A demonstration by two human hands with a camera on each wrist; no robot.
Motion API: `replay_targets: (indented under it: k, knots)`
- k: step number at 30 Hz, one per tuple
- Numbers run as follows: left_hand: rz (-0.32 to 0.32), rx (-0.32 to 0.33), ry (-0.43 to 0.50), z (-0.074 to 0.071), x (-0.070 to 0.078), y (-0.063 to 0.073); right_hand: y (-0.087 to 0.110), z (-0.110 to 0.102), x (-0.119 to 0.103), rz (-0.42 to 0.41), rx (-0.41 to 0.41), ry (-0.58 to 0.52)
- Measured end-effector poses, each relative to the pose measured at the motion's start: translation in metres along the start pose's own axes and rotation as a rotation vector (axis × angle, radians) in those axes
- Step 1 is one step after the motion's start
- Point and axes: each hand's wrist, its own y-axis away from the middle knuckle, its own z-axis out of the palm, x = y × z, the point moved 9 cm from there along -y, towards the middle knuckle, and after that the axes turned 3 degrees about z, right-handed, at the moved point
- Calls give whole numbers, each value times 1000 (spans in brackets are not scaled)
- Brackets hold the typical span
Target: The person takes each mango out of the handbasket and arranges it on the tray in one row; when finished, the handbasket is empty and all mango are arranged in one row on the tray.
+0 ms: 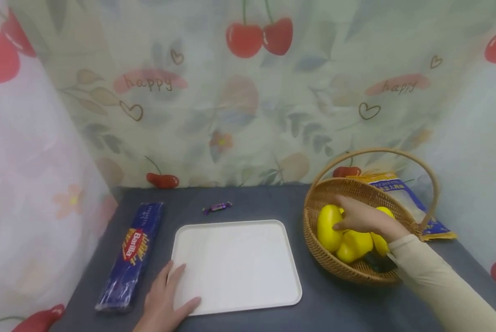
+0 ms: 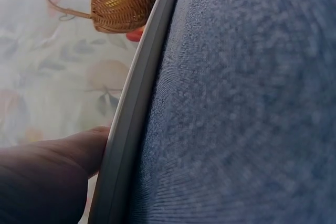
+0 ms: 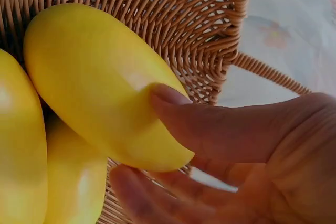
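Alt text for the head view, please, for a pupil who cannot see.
A person's right hand touches a yellow fruit in a wicker basket, while the left hand touches the left edge of a white tray. Left of the tray lies a blue Barilla pack; beyond the tray, a purple-wrapped sweet.

"Where are you?"
"I'm at a gray table (image 1: 268,203) with sheets (image 1: 206,106) hung on three sides, like a little booth. They have cherries (image 1: 278,37) and 'happy' on them."
"Is it a kitchen?"
"I can't tell. I see food: a noodle pack (image 1: 117,276) and yellow fruit (image 1: 327,228) in a basket (image 1: 335,269)."
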Motion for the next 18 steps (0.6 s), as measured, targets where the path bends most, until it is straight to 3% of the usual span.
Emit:
replay_targets:
  k: [5,12,18]
  knots:
    - [50,61,-15,-2,2,3,-1,2,-1,-30,-23,-11]
    - [24,39,-20,0,0,2,-7,20,8,80,-112,-35]
    - [32,47,-19,-1,1,3,-9,24,8,50,-100,-19]
